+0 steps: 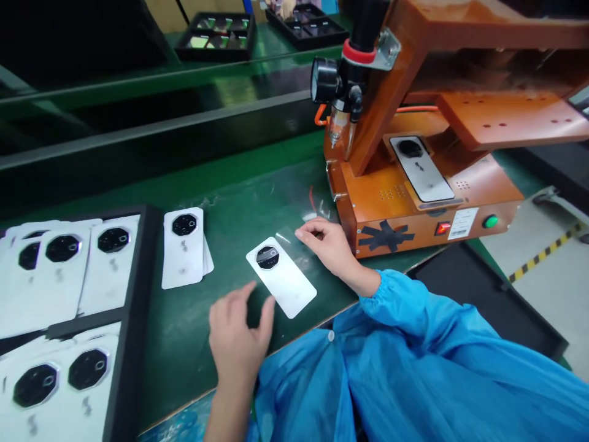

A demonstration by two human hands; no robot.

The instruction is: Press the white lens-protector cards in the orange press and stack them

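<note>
A white phone back cover [288, 285] with a dark octagonal camera area lies at a slant on the green mat in front of me. My left hand [239, 334] is at its lower left side, thumb and fingers apart, holding nothing. Off the cover's upper right, my right hand [329, 245] has thumb and forefinger pinched together on what looks like a small piece of clear film [282, 237], of which only a bright edge shows. To the left lies a short stack of similar covers [183, 258].
A black divided tray [142, 294] on the left holds many white covers. An orange press [363, 212] with a pressure gauge [321, 80] stands right, a cover [423, 169] on its bed. Black trays [216, 54] sit on the shelf behind.
</note>
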